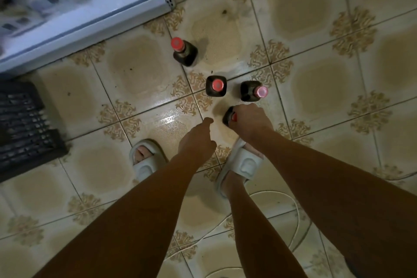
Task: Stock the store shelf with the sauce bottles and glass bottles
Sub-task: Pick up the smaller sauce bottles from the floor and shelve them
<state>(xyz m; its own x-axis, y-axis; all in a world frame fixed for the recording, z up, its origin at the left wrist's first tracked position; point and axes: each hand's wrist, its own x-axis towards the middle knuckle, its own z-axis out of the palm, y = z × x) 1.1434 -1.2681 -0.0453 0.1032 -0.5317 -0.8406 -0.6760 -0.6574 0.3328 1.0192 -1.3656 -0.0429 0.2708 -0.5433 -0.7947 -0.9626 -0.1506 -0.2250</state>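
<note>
Four sauce bottles upright on floor; nearest bottle (229, 116) under my right hand (247, 121), fingers curled round neck. Left hand (197, 140) loose, holding nothing; middle bottle (216, 86) straight ahead of it.

Bare forearms, seemingly pale-grey slippers (241, 162)

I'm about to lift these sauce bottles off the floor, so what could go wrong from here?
1. The right hand grips one bottle by its top only; it could slip onto the hard tile floor.
2. The two nearest bottles stand close by; either hand, the left hand included, might knock one over.
</note>
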